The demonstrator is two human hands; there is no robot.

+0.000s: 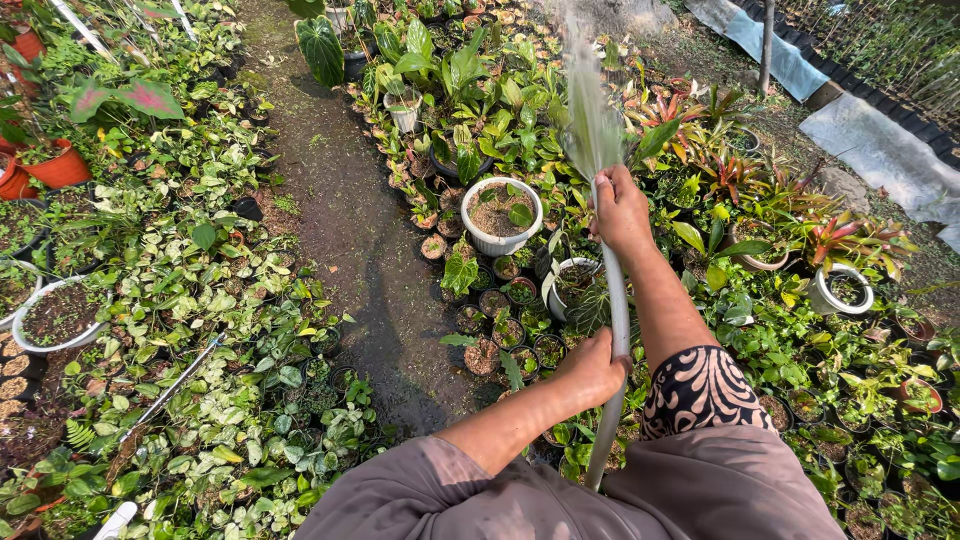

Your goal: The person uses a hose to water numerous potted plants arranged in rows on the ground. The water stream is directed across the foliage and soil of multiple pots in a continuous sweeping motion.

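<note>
Beds of potted plants (770,240) spread across the whole scene, dense green on the left and mixed with red-leaved ones on the right. A dark, damp dirt path (350,210) runs between them from the far middle toward me. At the far right, grey sheeting (880,150) lies along the ground beside a thin post.

My sleeves (700,490) fill the near edge, grey-brown, with a black-and-cream patterned cuff on the right forearm.

The hose (618,330) rises from near my body up the middle right of the scene, pale grey and nearly straight. A fan of water (590,100) leaves its far end and sprays away over the plants.

A large white pot (500,215) of soil with a small leaf stands just left of the hose end, and a smaller white pot (570,285) sits nearer, close beside the hose. Another white pot (840,290) stands well to the right, and an orange pot (60,165) on the far left. A thin rod (170,385) lies slanted among the left plants.

My right hand (620,210) is closed tight around the far end of the hose, at the point where the water comes out. My left hand (595,370) is wrapped around the hose lower down, nearer me.
</note>
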